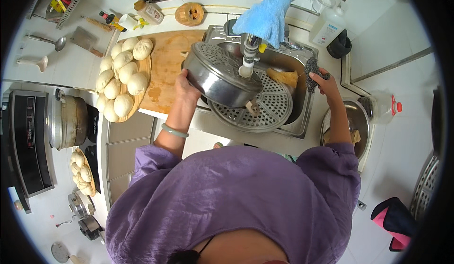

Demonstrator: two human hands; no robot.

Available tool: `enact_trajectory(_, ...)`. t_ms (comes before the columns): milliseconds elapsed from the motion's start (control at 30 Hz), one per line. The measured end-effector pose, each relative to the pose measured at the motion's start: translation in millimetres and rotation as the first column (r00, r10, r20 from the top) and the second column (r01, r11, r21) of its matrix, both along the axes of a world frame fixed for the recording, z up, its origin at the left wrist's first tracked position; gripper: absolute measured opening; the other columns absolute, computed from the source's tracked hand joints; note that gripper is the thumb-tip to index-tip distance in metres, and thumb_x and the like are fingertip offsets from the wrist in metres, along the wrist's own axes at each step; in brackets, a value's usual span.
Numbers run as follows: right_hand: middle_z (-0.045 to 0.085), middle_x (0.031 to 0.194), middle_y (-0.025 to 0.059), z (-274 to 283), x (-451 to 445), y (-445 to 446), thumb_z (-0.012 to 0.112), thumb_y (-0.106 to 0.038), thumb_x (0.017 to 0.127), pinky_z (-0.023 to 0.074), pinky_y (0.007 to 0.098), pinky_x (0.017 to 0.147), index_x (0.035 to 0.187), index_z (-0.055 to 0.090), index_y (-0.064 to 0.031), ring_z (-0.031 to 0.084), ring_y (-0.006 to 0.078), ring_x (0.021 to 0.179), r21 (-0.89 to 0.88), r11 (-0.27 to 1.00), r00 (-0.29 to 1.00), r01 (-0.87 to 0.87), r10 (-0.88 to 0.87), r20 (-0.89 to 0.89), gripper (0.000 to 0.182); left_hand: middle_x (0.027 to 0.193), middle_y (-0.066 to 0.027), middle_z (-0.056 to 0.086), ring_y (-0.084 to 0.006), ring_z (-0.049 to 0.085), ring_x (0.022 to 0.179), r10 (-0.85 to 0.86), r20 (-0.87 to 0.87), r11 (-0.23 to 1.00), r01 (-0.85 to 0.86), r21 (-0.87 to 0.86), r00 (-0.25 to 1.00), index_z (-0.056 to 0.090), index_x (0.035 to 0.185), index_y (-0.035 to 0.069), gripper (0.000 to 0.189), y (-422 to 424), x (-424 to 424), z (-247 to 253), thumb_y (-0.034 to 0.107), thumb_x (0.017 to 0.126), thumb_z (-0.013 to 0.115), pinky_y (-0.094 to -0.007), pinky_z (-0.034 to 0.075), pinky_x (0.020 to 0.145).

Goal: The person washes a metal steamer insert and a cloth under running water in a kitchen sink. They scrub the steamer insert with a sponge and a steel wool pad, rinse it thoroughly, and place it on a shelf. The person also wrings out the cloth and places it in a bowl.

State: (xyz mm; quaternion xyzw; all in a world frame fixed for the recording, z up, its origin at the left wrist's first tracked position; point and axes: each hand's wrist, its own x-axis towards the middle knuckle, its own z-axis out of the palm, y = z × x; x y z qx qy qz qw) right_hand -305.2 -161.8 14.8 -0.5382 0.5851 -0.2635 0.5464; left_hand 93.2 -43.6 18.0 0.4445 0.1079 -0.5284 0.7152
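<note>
My left hand [187, 86] grips the side of a steel steamer pot [221, 83], tilted over the sink's left part beneath the faucet [250, 51]. The pot has a perforated surface facing up and wooden-looking handle pieces. In my right hand [324, 83], above the sink's right rim, is a dark steel-wool scrubber [312, 75]. A round perforated steamer rack [269, 115] lies across the sink [301, 122], partly under the pot. A yellow sponge cloth [283, 77] rests at the rack's back edge. A light blue cloth [266, 15] hangs over the faucet's upper part.
Left of the sink, a wooden cutting board [173, 58] bears a smaller board of white buns [124, 72]. A steel bowl [367, 132] and clear plastic bottle [385, 108] stand right. Behind are a cut pumpkin [189, 14] and a white jug [327, 26]. A large pot [67, 118] stands far left.
</note>
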Motion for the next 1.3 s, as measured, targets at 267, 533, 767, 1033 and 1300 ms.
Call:
enact_trajectory(267, 0.053, 0.065, -0.0071, -1, 3, 30, 0.066, -0.041, 0.071, 0.0278, 0.0182, 0.047, 0.096, 0.062, -0.0125, 0.039, 0.0024, 0.051, 0.041, 0.997, 0.993, 0.071, -0.075, 0.092, 0.038, 0.124, -0.0128, 0.046, -0.0292, 0.046, 0.112, -0.055, -0.091, 0.998, 0.056, 0.013, 0.994, 0.041, 0.121, 0.004, 0.042, -2, -29, -72, 0.031, 0.094, 0.026, -0.045, 0.034, 0.096)
enact_trajectory(533, 0.06, 0.084, 0.0025, 4, 18, 27, 0.064, -0.033, 0.076, 0.0454, 0.024, 0.065, 0.097, 0.058, -0.0004, 0.057, 0.011, 0.074, 0.079, 0.982, 0.883, 0.17, -0.187, 0.43, 0.039, 0.121, -0.0151, 0.043, -0.029, 0.045, 0.111, -0.414, -0.169, 0.899, 0.431, 0.08, 0.894, 0.039, 0.118, 0.004, 0.036, 2, -20, -124, 0.029, 0.092, 0.035, -0.0433, 0.039, 0.093)
enact_trajectory(767, 0.06, 0.086, 0.0044, 8, 15, -5, 0.062, -0.018, 0.077, 0.0507, 0.0267, 0.064, 0.106, 0.052, -0.0057, 0.06, 0.0127, 0.075, 0.085, 0.976, 0.77, 0.2, -0.21, 0.602, 0.033, 0.138, -0.0213, 0.016, -0.0344, 0.027, 0.124, -0.576, -0.252, 0.748, 0.626, 0.221, 0.778, 0.012, 0.133, -0.003, 0.062, 9, -35, -127, 0.03, 0.089, 0.042, -0.0472, 0.029, 0.099)
enact_trajectory(1033, 0.059, 0.091, 0.0055, -5, 13, -53, 0.063, -0.016, 0.076, 0.0511, 0.0302, 0.061, 0.108, 0.051, -0.0078, 0.06, 0.0152, 0.075, 0.153, 0.955, 0.702, 0.255, -0.291, 0.65, 0.035, 0.119, -0.0103, 0.049, -0.0201, 0.047, 0.109, -0.951, 0.305, 0.127, 0.96, 0.25, 0.046, 0.044, 0.122, 0.002, 0.046, 21, -130, 78, 0.033, 0.088, 0.048, -0.0364, 0.039, 0.09)
enact_trajectory(1300, 0.059, 0.097, 0.0044, 25, 12, -87, 0.06, -0.01, 0.079, 0.0499, 0.028, 0.069, 0.109, 0.052, -0.0076, 0.059, 0.0146, 0.084, 0.194, 0.953, 0.525, 0.232, -0.29, 0.8, 0.031, 0.103, -0.0114, 0.061, -0.0212, 0.056, 0.097, 0.163, 0.846, 0.618, 0.721, 0.314, -0.508, 0.061, 0.104, 0.005, 0.036, -297, -289, 137, 0.034, 0.086, 0.05, -0.0309, 0.041, 0.085)
